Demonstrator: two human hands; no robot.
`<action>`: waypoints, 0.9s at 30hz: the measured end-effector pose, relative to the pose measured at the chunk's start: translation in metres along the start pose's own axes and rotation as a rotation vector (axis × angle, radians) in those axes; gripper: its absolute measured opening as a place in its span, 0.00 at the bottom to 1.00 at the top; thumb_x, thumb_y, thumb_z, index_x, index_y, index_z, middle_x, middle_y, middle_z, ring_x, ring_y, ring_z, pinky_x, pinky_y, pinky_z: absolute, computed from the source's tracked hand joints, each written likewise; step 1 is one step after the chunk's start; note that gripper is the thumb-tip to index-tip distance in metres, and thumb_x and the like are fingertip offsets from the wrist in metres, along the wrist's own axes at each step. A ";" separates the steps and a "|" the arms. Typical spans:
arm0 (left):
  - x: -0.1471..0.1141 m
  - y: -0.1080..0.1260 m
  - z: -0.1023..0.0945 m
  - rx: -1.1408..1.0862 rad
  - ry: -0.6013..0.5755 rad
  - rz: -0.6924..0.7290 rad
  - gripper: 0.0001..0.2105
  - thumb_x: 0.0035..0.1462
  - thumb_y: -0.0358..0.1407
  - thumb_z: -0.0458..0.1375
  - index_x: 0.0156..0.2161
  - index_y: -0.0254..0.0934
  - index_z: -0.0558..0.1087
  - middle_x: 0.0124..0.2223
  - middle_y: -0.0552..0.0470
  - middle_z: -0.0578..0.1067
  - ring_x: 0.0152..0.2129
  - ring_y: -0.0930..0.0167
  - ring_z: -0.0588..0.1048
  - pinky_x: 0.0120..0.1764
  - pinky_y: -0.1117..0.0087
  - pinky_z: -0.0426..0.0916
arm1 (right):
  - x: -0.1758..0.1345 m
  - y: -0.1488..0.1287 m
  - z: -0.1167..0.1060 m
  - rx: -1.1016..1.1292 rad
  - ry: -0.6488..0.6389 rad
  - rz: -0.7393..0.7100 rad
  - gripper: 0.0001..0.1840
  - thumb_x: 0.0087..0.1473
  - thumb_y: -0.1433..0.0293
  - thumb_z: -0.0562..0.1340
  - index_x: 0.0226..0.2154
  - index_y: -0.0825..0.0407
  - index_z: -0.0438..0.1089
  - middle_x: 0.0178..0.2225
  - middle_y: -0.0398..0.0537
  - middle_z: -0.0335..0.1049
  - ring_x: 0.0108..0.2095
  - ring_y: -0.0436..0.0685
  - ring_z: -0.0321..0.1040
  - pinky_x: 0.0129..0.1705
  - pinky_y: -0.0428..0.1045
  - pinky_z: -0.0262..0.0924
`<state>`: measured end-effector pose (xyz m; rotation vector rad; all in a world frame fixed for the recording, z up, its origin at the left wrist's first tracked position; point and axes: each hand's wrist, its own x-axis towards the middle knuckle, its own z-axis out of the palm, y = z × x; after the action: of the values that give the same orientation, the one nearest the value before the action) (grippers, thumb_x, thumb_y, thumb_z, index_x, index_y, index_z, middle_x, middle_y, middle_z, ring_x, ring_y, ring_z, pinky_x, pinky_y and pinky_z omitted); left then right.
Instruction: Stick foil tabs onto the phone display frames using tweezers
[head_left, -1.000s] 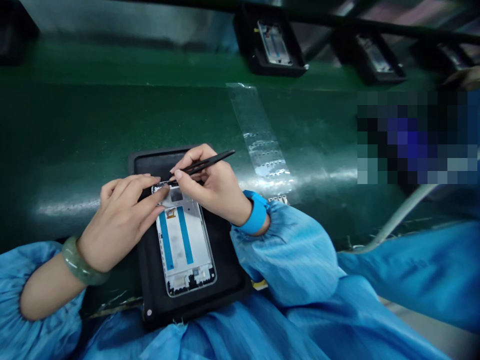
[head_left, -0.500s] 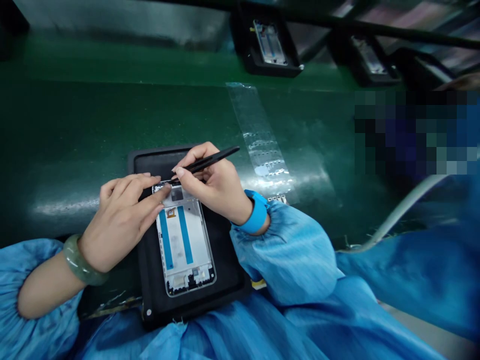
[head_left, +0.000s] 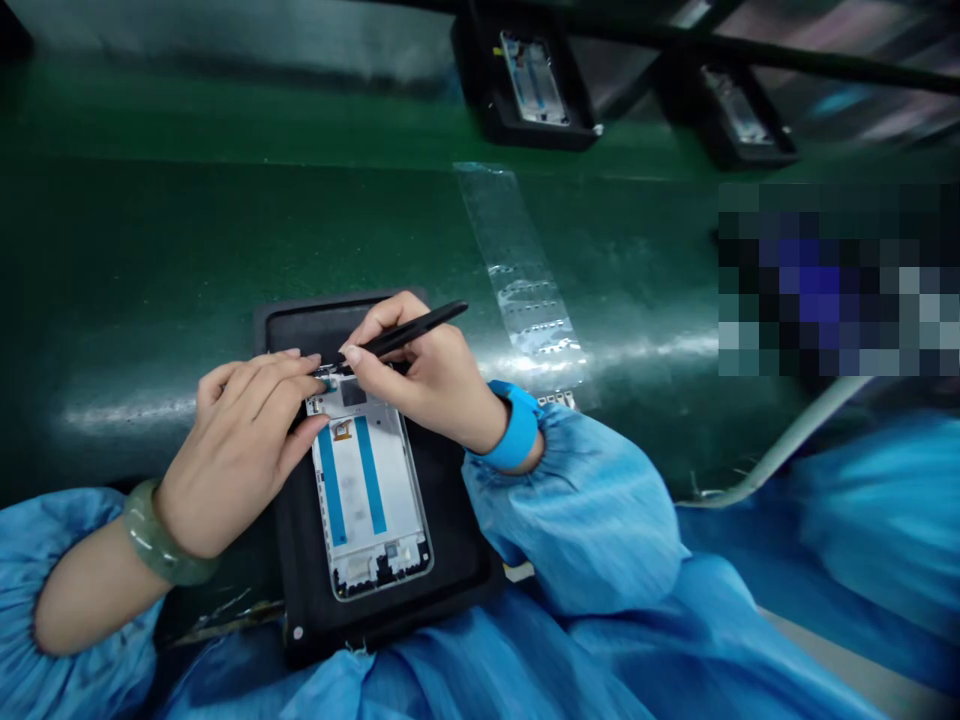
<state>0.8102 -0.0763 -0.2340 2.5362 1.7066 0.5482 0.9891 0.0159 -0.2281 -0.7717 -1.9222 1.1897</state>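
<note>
A phone frame (head_left: 373, 465) with two blue strips and a small orange flex piece lies in a black tray (head_left: 450, 540) in front of me. My right hand (head_left: 420, 370) pinches slim black tweezers (head_left: 420, 326) like a pen, their tip at the frame's top edge. The tip itself is partly hidden by my fingers. My left hand (head_left: 244, 435) rests with fingers stretched over the frame's top left corner, its thumb apart along the left side. Whether a small part lies under the left fingertips I cannot tell.
A clear plastic strip (head_left: 525, 270) lies on the green bench (head_left: 187, 240) beyond my right hand, small metallic pieces (head_left: 556, 400) at its near end. Farther back stand black trays (head_left: 540, 130) holding phone frames. At the right are a pale hose (head_left: 795, 435) and another person's blue sleeve (head_left: 885, 510).
My left fingers have drawn back slightly from the frame's top, showing more of its corner. My right hand with the tweezers has shifted a little left and down. The neighbouring blue sleeve has moved.
</note>
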 end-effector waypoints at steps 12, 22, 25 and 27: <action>0.000 0.000 0.000 -0.003 -0.010 -0.006 0.10 0.62 0.38 0.50 0.46 0.38 0.66 0.51 0.46 0.72 0.51 0.61 0.68 0.48 0.57 0.59 | -0.001 0.003 -0.003 -0.266 -0.016 -0.214 0.04 0.56 0.70 0.60 0.33 0.54 0.63 0.31 0.41 0.66 0.30 0.46 0.65 0.31 0.43 0.59; 0.001 0.001 -0.001 -0.005 -0.027 -0.003 0.09 0.62 0.37 0.51 0.45 0.38 0.67 0.51 0.46 0.72 0.51 0.61 0.68 0.48 0.57 0.59 | -0.007 0.000 -0.004 -0.293 -0.012 -0.197 0.04 0.56 0.69 0.59 0.33 0.52 0.64 0.32 0.42 0.67 0.32 0.47 0.66 0.33 0.44 0.61; 0.001 0.002 -0.002 0.003 -0.028 0.002 0.09 0.62 0.37 0.51 0.45 0.37 0.67 0.51 0.46 0.72 0.51 0.62 0.68 0.48 0.57 0.59 | -0.007 0.000 -0.004 -0.289 0.021 -0.217 0.03 0.56 0.70 0.60 0.33 0.53 0.64 0.31 0.42 0.67 0.31 0.46 0.66 0.33 0.43 0.61; 0.001 0.003 -0.002 0.006 -0.032 0.007 0.11 0.62 0.37 0.50 0.47 0.37 0.67 0.51 0.46 0.72 0.51 0.61 0.68 0.48 0.57 0.59 | -0.007 0.000 -0.004 -0.286 0.037 -0.229 0.03 0.55 0.71 0.61 0.33 0.54 0.65 0.31 0.41 0.67 0.31 0.46 0.66 0.33 0.42 0.60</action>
<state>0.8123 -0.0763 -0.2310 2.5417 1.6924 0.5015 0.9960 0.0128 -0.2291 -0.6905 -2.1119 0.7686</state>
